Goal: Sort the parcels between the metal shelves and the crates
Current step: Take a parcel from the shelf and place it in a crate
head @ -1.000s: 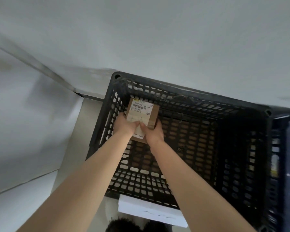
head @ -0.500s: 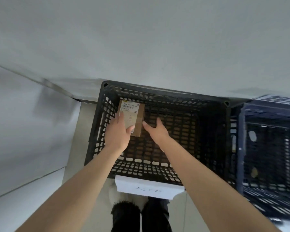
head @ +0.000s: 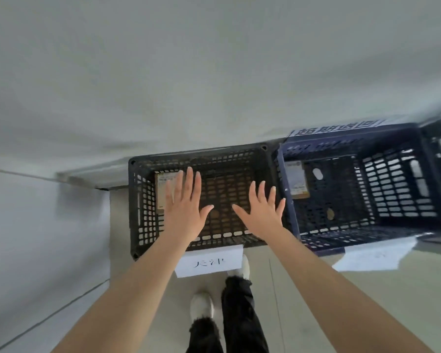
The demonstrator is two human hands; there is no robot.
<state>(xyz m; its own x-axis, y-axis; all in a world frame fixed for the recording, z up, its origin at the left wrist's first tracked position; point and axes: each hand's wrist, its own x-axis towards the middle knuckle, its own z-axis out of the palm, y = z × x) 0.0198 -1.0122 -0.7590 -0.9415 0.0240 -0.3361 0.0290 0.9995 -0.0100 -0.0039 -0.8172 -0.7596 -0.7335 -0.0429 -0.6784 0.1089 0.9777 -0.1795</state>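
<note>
A wide pale grey wall (head: pixel 214 59) fills the upper half of the view. Below it is a light floor (head: pixel 392 289). Two plastic crates with open tops stand on this floor, against the wall, side by side and touching each other.

The blue crate (head: pixel 402 189) is on the right. The black crate (head: pixel 135 200) is on the left, directly in front of the person. Both have walls and bottoms made as a grid with holes.

Two bare forearms reach from the lower edge toward the black crate. The left hand (head: pixel 182 212) is flat, with straight fingers close together and the thumb out, and it holds nothing. The right hand (head: pixel 262 212) is also flat, with the fingers spread wide, and it holds nothing. Both hands are over the black crate, palms down, apart from each other.

Between the arms I see legs in dark trousers (head: pixel 239 314) and a pale shoe (head: pixel 201 305).

A white paper label (head: pixel 209 262) with handwritten characters hangs on the near rim of the black crate. Another white paper (head: pixel 372 256) hangs on the near rim of the blue crate, and its writing is too blurred to read. A printed sign (head: pixel 339 128) is at the far rim of the blue crate.

A brown parcel (head: pixel 162 192) with a white sticker is inside the black crate, at its far left corner, against the left wall. The fingers of the left hand cover its right edge; I cannot tell if they touch it. A second parcel (head: pixel 297 179) is in the blue crate, by its left wall.
</note>
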